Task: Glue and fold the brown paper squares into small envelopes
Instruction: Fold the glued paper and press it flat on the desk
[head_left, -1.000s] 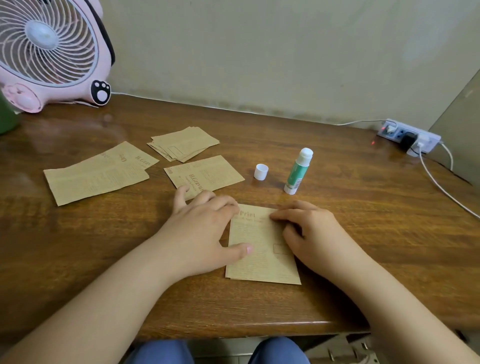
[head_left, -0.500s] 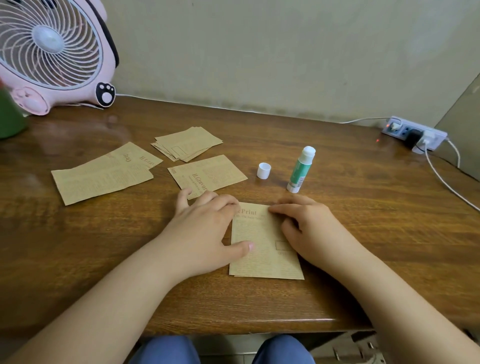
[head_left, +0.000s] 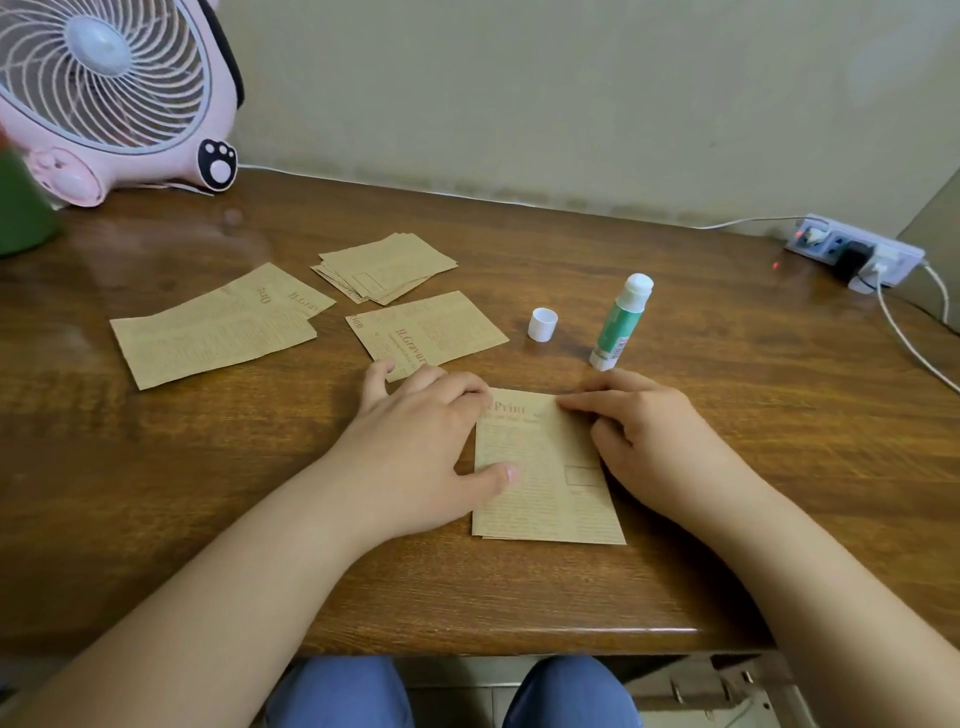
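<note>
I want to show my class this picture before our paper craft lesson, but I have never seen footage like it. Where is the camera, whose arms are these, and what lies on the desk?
The camera sits on the person's head and looks down, so the two bare arms are the wearer's own. There is no machine. Both hands press a folded brown paper flat on the wooden desk: the left hand lies on its left edge, thumb on the paper, and the right hand on its right edge, fingers touching the top. Neither lifts it. Behind stand an uncapped glue stick and its white cap. To the left lie more brown sheets, a single sheet, a small stack and a larger piece. A pink fan and a power strip sit at the back.
</note>
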